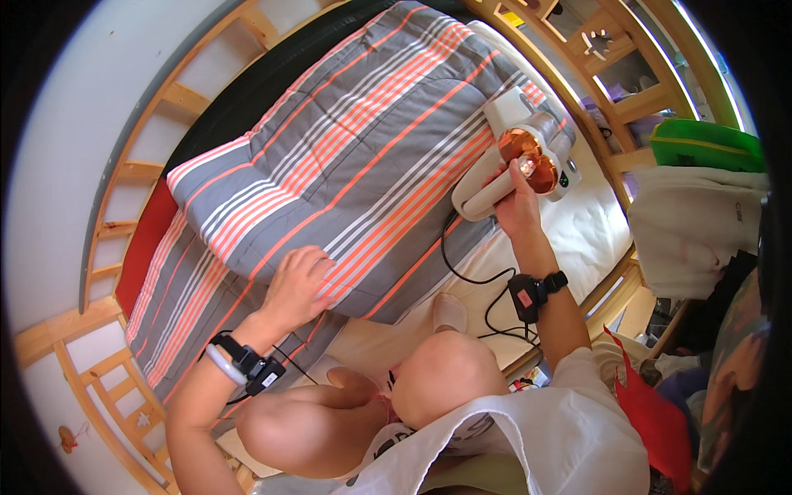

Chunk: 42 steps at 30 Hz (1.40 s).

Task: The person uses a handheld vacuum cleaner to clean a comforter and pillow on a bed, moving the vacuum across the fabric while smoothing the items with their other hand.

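My right hand [518,201] grips the handle of a white handheld mattress vacuum cleaner [479,185] with two copper-coloured round parts. The cleaner is over the right edge of a grey quilt [371,142] with orange and white stripes. A black cable runs from it towards my right forearm. My left hand [301,281] lies palm down on the near fold of the quilt, its fingers slightly bent and holding nothing that I can see. Both wrists wear black straps with small devices.
A wooden bed rail [133,170] curves along the left wall. White bedding [588,247] shows under the quilt at the right. Beyond it hang a green cloth item [705,145] and a white cloth bag [693,229]. My bent knees are close before me on the bed.
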{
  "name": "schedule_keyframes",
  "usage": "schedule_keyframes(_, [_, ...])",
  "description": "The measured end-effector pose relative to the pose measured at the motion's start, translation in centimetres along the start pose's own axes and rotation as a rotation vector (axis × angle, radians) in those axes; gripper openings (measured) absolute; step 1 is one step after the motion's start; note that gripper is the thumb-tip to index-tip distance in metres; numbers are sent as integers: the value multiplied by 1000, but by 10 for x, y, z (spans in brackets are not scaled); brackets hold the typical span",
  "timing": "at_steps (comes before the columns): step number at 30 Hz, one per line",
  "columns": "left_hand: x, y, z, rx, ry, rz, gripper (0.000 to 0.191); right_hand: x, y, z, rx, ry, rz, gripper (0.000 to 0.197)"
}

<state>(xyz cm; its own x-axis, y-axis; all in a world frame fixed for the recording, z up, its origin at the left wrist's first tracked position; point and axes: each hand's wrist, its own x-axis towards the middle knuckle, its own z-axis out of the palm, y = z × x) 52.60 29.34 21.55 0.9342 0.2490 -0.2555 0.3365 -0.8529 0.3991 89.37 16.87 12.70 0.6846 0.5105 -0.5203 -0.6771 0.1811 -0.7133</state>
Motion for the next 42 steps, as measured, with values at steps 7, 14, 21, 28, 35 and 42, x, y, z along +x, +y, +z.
schedule_keyframes(7, [21,2,126,567,-31,243,63,-36,-32,-71,-243,267,-108,20])
schedule_keyframes(14, [64,-12,117,149,40,-78,16,-131,-35,-165,-461,373,-169,18])
schedule_keyframes(21, [56,-31,-54,-138,225,-257,29,-169,-32,-203,-357,521,-136,16])
schedule_keyframes(28, [-167,-131,-141,-698,648,-630,39,-175,-34,-236,-704,370,-146,13])
schedule_keyframes(35, [-422,-196,-76,-704,841,-1185,37,-155,-27,-213,-991,199,-67,15])
schedule_keyframes(42, [-508,-197,-3,-653,913,-1435,36,-86,-12,-148,-950,73,-48,22])
